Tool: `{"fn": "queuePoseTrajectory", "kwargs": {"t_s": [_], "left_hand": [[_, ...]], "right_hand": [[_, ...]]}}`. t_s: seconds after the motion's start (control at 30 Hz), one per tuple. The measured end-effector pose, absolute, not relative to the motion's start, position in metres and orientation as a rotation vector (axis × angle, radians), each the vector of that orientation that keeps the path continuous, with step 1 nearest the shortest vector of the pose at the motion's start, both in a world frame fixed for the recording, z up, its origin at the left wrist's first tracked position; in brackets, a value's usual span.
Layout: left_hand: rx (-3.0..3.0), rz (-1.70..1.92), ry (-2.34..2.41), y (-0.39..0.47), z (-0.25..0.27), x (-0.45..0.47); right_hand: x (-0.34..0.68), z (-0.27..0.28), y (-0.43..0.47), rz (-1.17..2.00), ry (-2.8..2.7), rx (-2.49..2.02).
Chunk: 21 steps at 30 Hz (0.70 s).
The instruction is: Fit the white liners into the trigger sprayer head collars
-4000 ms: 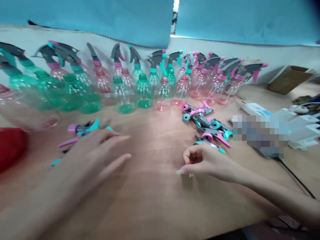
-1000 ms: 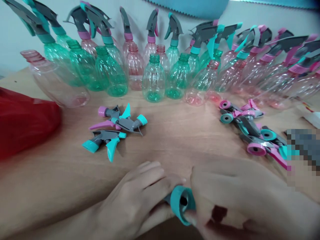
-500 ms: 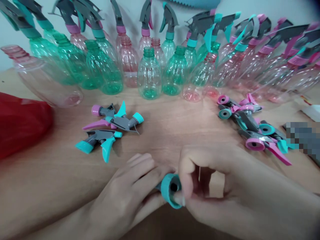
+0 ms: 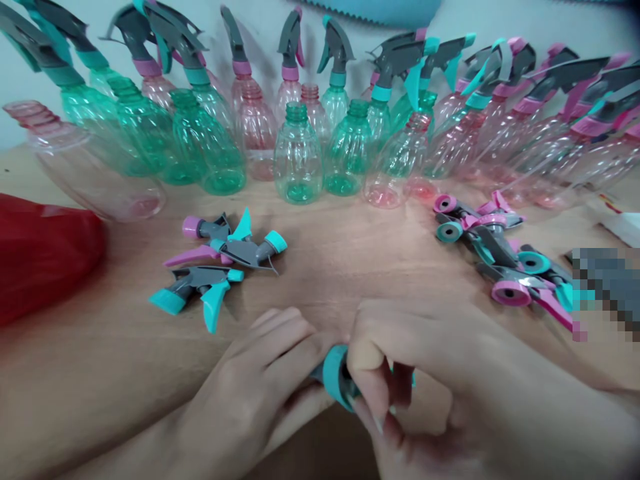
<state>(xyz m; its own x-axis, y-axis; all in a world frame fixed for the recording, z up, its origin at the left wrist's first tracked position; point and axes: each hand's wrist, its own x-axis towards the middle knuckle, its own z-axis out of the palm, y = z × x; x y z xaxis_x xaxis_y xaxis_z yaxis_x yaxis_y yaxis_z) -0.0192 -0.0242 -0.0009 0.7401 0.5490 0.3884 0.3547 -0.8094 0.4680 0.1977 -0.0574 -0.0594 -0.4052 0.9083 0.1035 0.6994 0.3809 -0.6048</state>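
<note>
My left hand [image 4: 265, 373] is closed round a grey spray trigger head with a teal collar [image 4: 335, 377], low in the middle of the head view. The collar's open end faces right, and much of the grey body is hidden in the hand. At that opening, the thumb and fingers of my right hand [image 4: 425, 373] come together in a pinch. Whatever lies between those fingertips is too small or too covered to make out. A bit of teal shows behind the right fingers. Left of centre lie several loose trigger heads [image 4: 245, 252], pink and teal.
A pile of more trigger heads [image 4: 493, 240] lies at the right. Across the back stand pink and green spray bottles, some topped with triggers, others open like the clear green bottle [image 4: 299, 157]. A red bag [image 4: 45, 260] sits at the left edge.
My right fingers have shifted left and closed over the collar's opening, covering its inner hole. The left hand keeps hold of the trigger head. The view has tilted slightly up.
</note>
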Motion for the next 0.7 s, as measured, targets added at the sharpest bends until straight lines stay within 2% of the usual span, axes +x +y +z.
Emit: {"fn": "queuePoseTrajectory", "kwargs": {"t_s": [0.13,0.27,0.37,0.57,0.7], "left_hand": [[2.565,0.781,0.679,-0.022,0.0,-0.016],[2.533,0.773,0.706,-0.019,-0.001,-0.015],[2.516,0.724,0.75,-0.02,-0.002,-0.017],[2.63,0.787,0.717,-0.025,-0.004,-0.019],[2.656,0.807,0.762,-0.025,-0.006,-0.018]], "right_hand": [[0.181,-0.013,-0.048,0.672,-2.247,-1.339],[0.167,0.032,-0.055,0.711,-2.015,-1.217],[0.162,0.039,-0.061,0.7,-1.893,-1.201],[0.159,0.035,-0.059,0.486,-1.976,-1.281],[0.161,0.038,-0.062,0.21,-2.07,-1.388]]}}
